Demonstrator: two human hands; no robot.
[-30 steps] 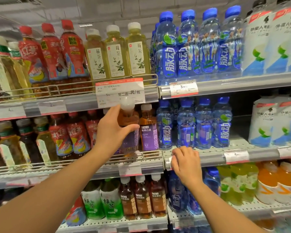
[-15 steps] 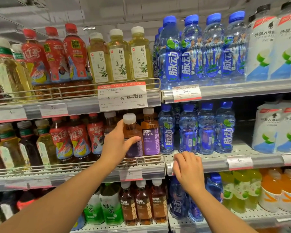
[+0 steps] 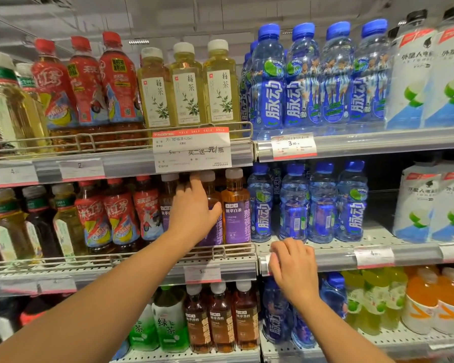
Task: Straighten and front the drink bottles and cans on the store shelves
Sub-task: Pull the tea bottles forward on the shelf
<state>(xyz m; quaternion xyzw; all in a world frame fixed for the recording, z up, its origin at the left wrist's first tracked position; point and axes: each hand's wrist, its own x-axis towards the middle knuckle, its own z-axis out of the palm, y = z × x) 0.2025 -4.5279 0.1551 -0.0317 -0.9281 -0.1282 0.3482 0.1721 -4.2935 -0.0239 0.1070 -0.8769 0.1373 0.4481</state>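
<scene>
Bottles of amber tea with purple labels [image 3: 236,213] stand in a short row on the middle shelf, right where the left hand [image 3: 194,213] reaches. That hand lies against the front of one of them, thumb spread toward the neighbouring bottle on its far side, fingers reaching up past the white caps and into the shelf; whether those fingers close round a bottle behind I cannot tell, since the hand hides them. Directly above the left hand hangs a white sale tag [image 3: 192,148] with a red top strip, clipped to the upper shelf's rail. Outward of the left hand stand red-labelled tea bottles [image 3: 116,218]. The right hand [image 3: 292,268] sits lower, fingers curled over the front edge of the middle shelf rail [image 3: 417,255], gripping it. Just above the right hand stand blue sports-drink bottles [image 3: 323,205] in a row, labels mostly facing out.
</scene>
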